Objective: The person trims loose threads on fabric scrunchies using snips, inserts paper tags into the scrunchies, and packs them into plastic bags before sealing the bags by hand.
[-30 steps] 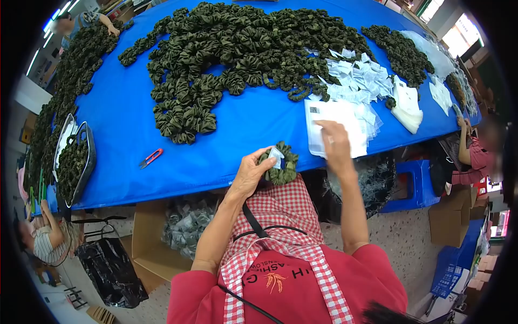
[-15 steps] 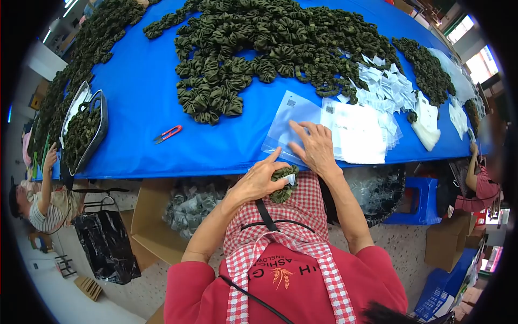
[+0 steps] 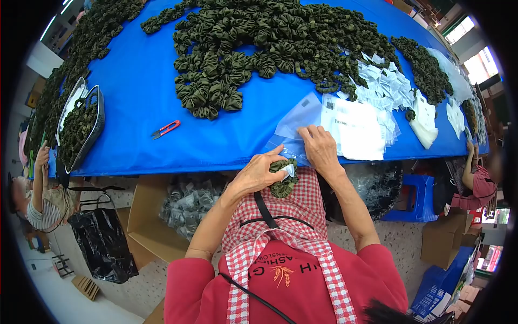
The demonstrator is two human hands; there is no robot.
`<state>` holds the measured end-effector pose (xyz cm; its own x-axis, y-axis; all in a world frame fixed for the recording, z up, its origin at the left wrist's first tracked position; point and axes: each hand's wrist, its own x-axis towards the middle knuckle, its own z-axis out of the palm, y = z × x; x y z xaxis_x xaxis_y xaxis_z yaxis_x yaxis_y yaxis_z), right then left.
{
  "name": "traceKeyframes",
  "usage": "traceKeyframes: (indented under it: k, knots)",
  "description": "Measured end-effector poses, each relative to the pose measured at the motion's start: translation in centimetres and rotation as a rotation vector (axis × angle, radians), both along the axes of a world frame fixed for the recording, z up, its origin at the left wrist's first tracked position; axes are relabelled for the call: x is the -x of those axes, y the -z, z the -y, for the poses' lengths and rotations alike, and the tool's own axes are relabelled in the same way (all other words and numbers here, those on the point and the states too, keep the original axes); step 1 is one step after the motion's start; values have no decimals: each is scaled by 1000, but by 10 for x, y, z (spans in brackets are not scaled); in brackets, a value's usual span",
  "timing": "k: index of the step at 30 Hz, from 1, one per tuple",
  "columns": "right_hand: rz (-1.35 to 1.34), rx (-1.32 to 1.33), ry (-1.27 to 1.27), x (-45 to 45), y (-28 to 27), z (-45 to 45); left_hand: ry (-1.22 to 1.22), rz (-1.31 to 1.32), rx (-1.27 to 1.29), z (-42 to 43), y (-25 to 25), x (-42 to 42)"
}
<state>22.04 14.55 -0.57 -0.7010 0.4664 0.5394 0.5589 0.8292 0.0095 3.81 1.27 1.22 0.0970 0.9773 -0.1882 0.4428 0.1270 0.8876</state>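
My left hand is closed around a dark green scrunchie just below the table edge, in front of my checked apron. A small white tag shows on the scrunchie. Above it, a clear plastic bag with a small dark printed square lies askew on the blue cloth. My right hand has its fingers curled onto the bag's right side, pinching it. The bag's lower part reaches towards my left fingertips; whether they touch it I cannot tell.
A stack of printed clear bags lies right of my right hand, with white tags heaped behind. Scrunchies cover the table's far part. Red snips and a scrunchie-filled bin are leftward. Other people work at both sides.
My right hand has gone from spread fingers to a curled grip on the bag. The bag has turned and shifted right. The left hand keeps the scrunchie, nearly in place.
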Motion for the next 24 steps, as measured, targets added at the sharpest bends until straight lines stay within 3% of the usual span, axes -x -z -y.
traceKeyframes:
  k: [2, 5, 7, 9, 11, 13, 14, 17, 19, 21, 22, 24]
  knots:
    - [78, -26, -2, 0, -3, 1, -34, 35, -8, 0, 4, 1]
    - [-46, 23, -34, 1, -6, 4, -67, 118, 0, 0, 2, 4]
    - [9, 178, -29, 2, -6, 10, -105, 208, -23, -2, 7, 9]
    - [-63, 250, -68, 4, -2, 15, -315, 415, -128, 1, 6, 9]
    - [-130, 334, -113, 7, 7, 19, -339, 357, -230, 0, 10, 3]
    - [-348, 447, -130, 13, 9, 22, -338, 32, -348, -1, 8, -3]
    - [-339, 610, -59, 10, 6, 23, -297, 6, -360, 0, 11, -3]
    - [-306, 759, 97, 12, -5, 23, -265, -107, -402, 0, 5, -5]
    - [-328, 750, 83, 18, -8, 25, -222, -102, -296, -4, -7, -5]
    - [-440, 565, -52, 23, -9, 29, -183, -102, -195, -11, -6, -3]
    - [-441, 564, -56, 22, -8, 30, -191, -167, -328, -16, 4, -3]
    - [-385, 281, -283, 16, -7, 30, -198, -230, -464, -22, 3, -2]
